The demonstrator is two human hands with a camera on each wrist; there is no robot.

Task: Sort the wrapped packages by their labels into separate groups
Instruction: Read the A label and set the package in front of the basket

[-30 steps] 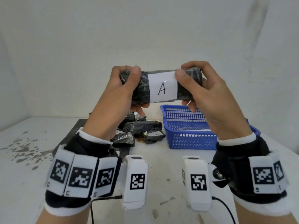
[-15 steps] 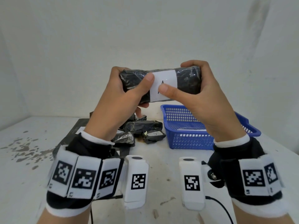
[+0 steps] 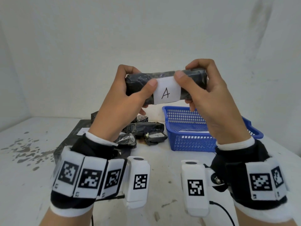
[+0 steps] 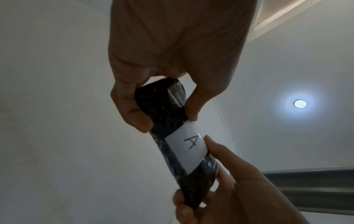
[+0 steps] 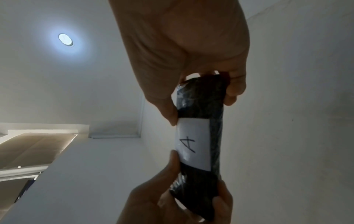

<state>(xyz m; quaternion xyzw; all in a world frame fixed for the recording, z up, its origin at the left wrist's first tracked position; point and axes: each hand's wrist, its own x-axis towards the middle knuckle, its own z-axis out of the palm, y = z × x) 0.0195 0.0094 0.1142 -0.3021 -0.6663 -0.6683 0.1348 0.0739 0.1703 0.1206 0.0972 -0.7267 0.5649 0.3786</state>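
Observation:
I hold a black plastic-wrapped package (image 3: 138, 82) level in the air in front of the wall, its white label (image 3: 167, 91) marked "A" facing me. My left hand (image 3: 130, 88) grips its left end, thumb at the label's left edge. My right hand (image 3: 200, 82) grips the right end, thumb on the label's top right corner. The left wrist view shows the package (image 4: 162, 109) and its label (image 4: 188, 150); the right wrist view shows the same package (image 5: 203, 100) and label (image 5: 193, 144). Several more black packages (image 3: 145, 128) lie on the table below.
A blue mesh basket (image 3: 195, 141) stands on the white table at the right, something pale on its bottom. The loose packages rest by a dark mat (image 3: 73, 136) at centre left. Grey stains (image 3: 24, 149) mark the table's left side.
The package has turned so its "A" label faces me again. Both thumbs, which covered the label half a second ago, have slid back to its edges.

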